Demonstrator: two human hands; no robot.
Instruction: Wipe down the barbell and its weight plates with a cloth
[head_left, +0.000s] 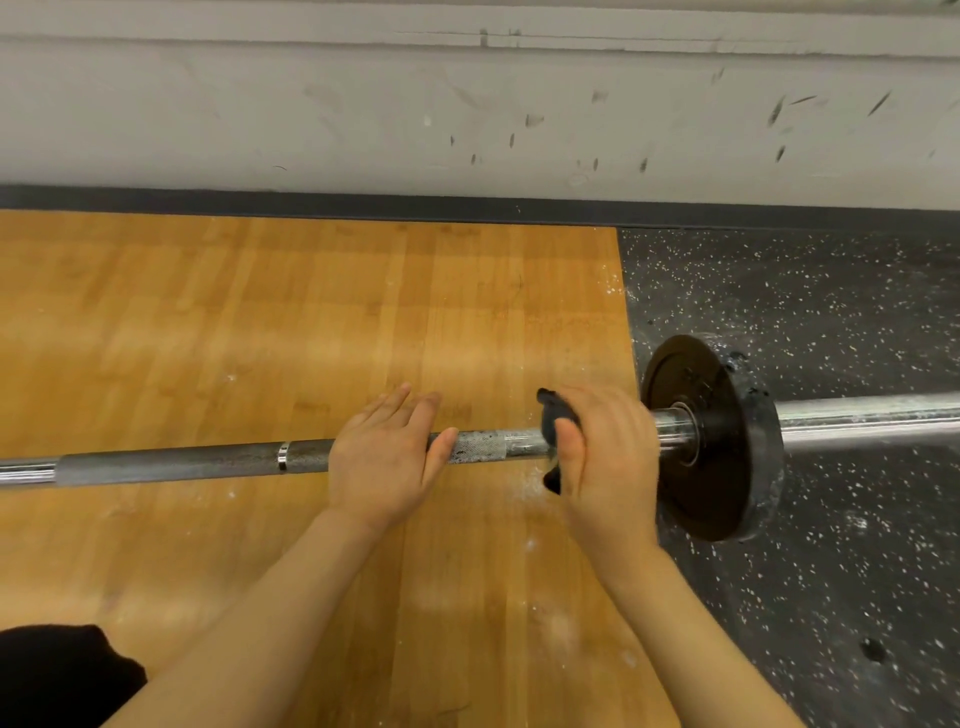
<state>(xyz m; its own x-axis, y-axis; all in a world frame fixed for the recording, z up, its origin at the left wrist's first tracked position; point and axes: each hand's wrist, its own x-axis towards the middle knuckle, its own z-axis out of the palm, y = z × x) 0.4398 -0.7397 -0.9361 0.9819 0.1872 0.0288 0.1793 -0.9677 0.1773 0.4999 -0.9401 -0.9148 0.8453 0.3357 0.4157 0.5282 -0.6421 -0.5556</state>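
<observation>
right hand gripping cloth, barbell

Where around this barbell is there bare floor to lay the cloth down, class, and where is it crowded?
Free: the wooden platform between the barbell and the wall's dark baseboard, and the speckled rubber floor beyond the weight plate. Crowded: the bar beside the plate, where the left hand rests and the right hand holds the cloth.

One barbell and one dark cloth are seen. One weight plate is counted. Two hands are shown, left hand and right hand.
</observation>
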